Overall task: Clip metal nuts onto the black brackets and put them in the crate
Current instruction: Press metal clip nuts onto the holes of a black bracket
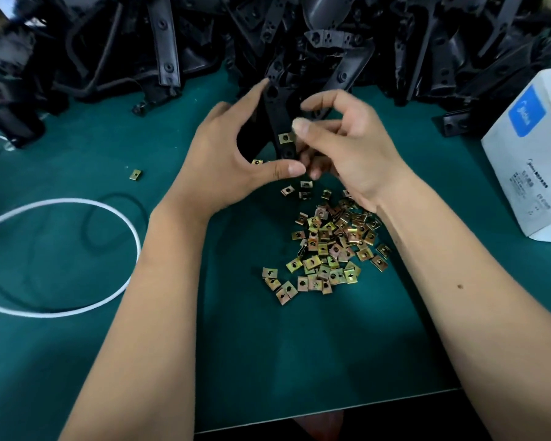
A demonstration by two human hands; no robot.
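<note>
Left hand [236, 154]: fingers are curling around a black bracket [279, 122], holding it upright above the counter [268, 361].
Right hand [341, 148]: thumb is pressing a metal nut [285, 138] onto the bracket's edge.
Nuts [328, 246]: lying heaped on the counter between both wrists.
Bracket pile [299, 33]: lying behind the hands.

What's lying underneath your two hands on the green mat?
A pile of loose metal nuts spreads under the right hand, with a few strays below the left hand. Any nuts directly beneath the palms are hidden on the green mat.
</note>
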